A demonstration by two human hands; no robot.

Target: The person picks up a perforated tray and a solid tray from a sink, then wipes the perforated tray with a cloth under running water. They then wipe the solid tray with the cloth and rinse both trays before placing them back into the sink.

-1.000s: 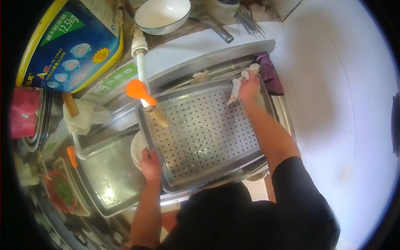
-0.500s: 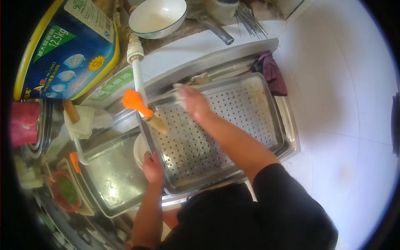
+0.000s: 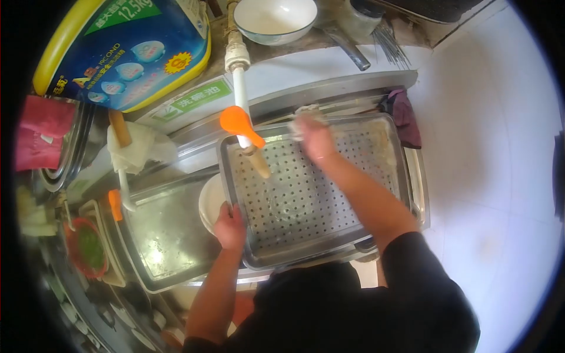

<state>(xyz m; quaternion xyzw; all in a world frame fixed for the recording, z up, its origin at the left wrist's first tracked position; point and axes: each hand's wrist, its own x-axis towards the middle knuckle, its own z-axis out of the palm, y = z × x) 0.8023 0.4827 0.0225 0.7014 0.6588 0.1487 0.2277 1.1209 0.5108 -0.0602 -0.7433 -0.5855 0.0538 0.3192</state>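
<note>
Left hand: you had your left hand [image 3: 229,228] closed around the left rim of the perforated tray, fingers curled at its edge.
Right hand: you had your right hand [image 3: 318,140] clenched on a cloth over the far part of the tray; motion blur hid the separate fingers.
Wiping cloth: the pale cloth [image 3: 306,112] was bunched in your right hand, at the tray's far rim.
Perforated tray: the metal perforated tray [image 3: 294,203] lay in front of you, slightly slanted, its holed base wet and shiny.
Orange-handled tap: the tap [image 3: 240,122] reached over the tray's far left corner, its tan spout sleeve [image 3: 258,162] above the holes.
White round dish: this dish [image 3: 210,203] sat just beside your left hand, partly hidden by the tray.
Plain tray: the solid metal tray [image 3: 170,235] lay to the left.
Purple cloth: it [image 3: 405,120] hung by the tray's far right corner.
White bowl: the bowl [image 3: 275,17] stood on the far ledge, right of the blue detergent jug [image 3: 129,65].
Change: half a second before, your right hand and its cloth were farther left along the far rim; they had since shifted right. Your left hand had kept its place on the left rim.
</note>
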